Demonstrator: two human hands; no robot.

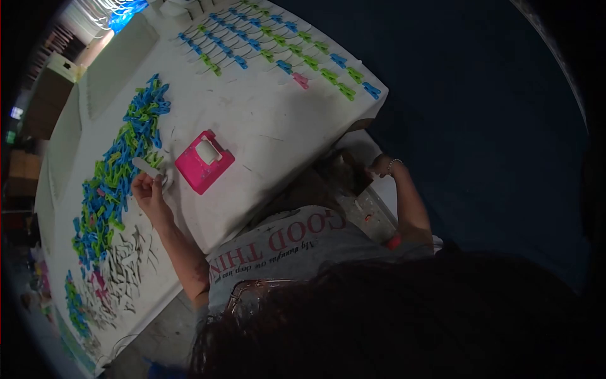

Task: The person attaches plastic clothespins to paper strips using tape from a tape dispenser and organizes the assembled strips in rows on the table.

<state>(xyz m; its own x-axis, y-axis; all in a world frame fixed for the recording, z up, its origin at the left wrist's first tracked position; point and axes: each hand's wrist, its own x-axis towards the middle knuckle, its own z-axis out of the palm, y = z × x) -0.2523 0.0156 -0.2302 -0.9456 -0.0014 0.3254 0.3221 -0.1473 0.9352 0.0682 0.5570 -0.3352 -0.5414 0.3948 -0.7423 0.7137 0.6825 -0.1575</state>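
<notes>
Pinches a white strip (146,166) in left hand (150,194); has right hand (382,165) by a shadowed container (344,172), too dark to tell if gripping.

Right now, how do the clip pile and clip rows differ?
Order: the clip pile is jumbled at many angles; the clip rows run in lines.
Spacing: clips in the clip pile overlap; those in the clip rows mostly have gaps between them.
Place: the clip pile is beside the left hand; the clip rows lie farther from it.
Shared: both are on the table, mostly blue and green.
</notes>
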